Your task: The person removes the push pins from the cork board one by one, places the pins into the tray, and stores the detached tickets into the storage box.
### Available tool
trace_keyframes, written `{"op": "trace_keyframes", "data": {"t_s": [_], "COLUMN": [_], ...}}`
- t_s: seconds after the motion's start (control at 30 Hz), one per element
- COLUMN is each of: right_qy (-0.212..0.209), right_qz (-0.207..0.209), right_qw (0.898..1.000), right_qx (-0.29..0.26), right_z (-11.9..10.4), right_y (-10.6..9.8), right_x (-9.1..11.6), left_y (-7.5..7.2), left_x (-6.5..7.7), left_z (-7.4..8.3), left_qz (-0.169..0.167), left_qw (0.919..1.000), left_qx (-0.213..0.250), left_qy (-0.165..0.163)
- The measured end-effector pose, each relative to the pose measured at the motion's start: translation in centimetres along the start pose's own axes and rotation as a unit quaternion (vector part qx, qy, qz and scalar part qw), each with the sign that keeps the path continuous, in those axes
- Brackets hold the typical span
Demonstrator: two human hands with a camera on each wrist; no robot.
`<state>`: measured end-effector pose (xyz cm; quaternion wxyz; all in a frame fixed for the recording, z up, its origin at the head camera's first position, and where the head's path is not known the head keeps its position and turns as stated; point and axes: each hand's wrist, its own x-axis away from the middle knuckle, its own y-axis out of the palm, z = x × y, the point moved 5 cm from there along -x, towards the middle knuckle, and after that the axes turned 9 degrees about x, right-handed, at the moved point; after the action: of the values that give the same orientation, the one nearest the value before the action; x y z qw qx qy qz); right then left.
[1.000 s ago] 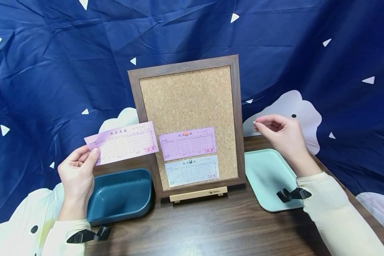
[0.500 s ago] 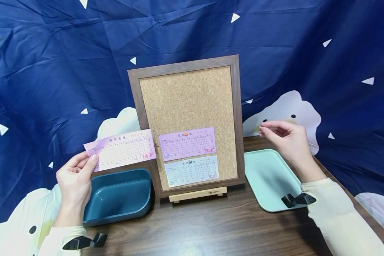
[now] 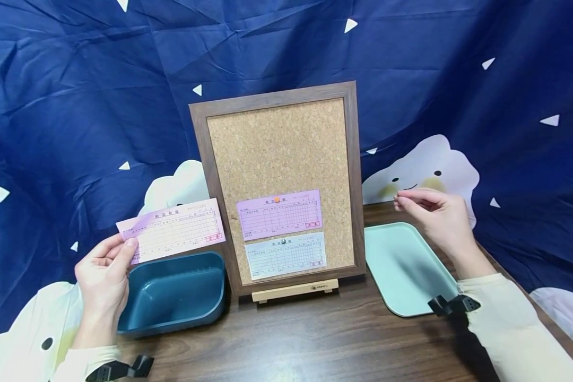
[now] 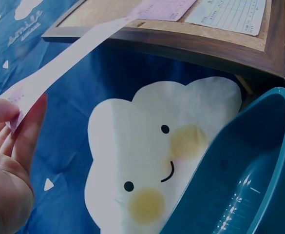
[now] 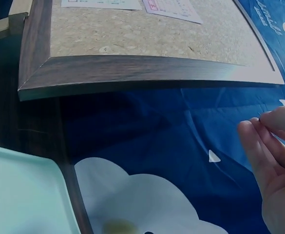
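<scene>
My left hand (image 3: pixel 102 281) pinches the left end of a pink receipt slip (image 3: pixel 176 231) between thumb and fingers, above the dark teal bin. In the left wrist view the slip (image 4: pixel 69 56) is seen nearly edge-on. My right hand (image 3: pixel 439 220) is raised over the back of the mint tray, thumb and fingertips pinching a tiny pin (image 5: pixel 259 118), mostly hidden by the fingers. Between the hands stands a framed corkboard (image 3: pixel 279 146). A purple receipt (image 3: pixel 279 217) hangs there under an orange pushpin (image 3: pixel 277 200), and just below it a pale blue receipt (image 3: pixel 286 257) under a greyish pushpin (image 3: pixel 284 241).
The teal bin (image 3: pixel 172 302) stands left of the board, the mint tray (image 3: pixel 406 265) right of it. A small wooden easel (image 3: pixel 296 290) props the board on the brown wood table (image 3: pixel 286 339). Behind hangs a navy cloth (image 3: pixel 277 48) with white clouds and triangles.
My left hand has drawn the pink slip down and left, off the cork area. The right hand has moved down and to the right, still pinching. The pinned receipts have not moved.
</scene>
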<state>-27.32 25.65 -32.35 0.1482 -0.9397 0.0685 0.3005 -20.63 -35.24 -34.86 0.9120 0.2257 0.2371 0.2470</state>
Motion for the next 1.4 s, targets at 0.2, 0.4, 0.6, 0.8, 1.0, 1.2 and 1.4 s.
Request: {"op": "trace_keyframes", "data": {"t_s": [0.2,0.4,0.6,0.8,1.0,1.2,1.4], "right_qy": [0.016,0.034,0.039,0.038,0.052,0.07,0.079], "right_qz": [-0.014,-0.019,-0.03,-0.032,-0.032,-0.022,-0.031], "right_qw": [0.999,0.999,0.994,0.992,0.993,0.984,0.982], "right_qx": [-0.038,0.005,0.094,0.118,0.105,0.164,0.171], "right_z": [0.9,1.9,3.0,3.8,4.9,6.2,7.3], "right_y": [-0.3,-0.5,-0.8,-1.4,-1.8,-2.2,-2.3], "right_x": [0.5,1.0,1.6,2.2,2.7,3.4,4.3], "left_y": [-0.5,-1.5,-2.6,-3.6,-4.5,-5.3,-6.1], "left_x": [0.0,0.1,0.5,0.8,1.2,1.5,1.6], "left_z": [0.1,0.0,-0.1,-0.3,-0.5,-0.6,-0.7], "left_qz": [0.011,0.03,0.045,0.052,0.056,0.068,0.081], "left_qw": [0.9999,0.9994,0.9984,0.9975,0.996,0.9946,0.9914], "left_qx": [0.0,-0.01,-0.01,-0.024,-0.049,-0.05,-0.075], "left_qy": [-0.01,-0.017,-0.032,-0.042,-0.048,-0.061,-0.07]}}
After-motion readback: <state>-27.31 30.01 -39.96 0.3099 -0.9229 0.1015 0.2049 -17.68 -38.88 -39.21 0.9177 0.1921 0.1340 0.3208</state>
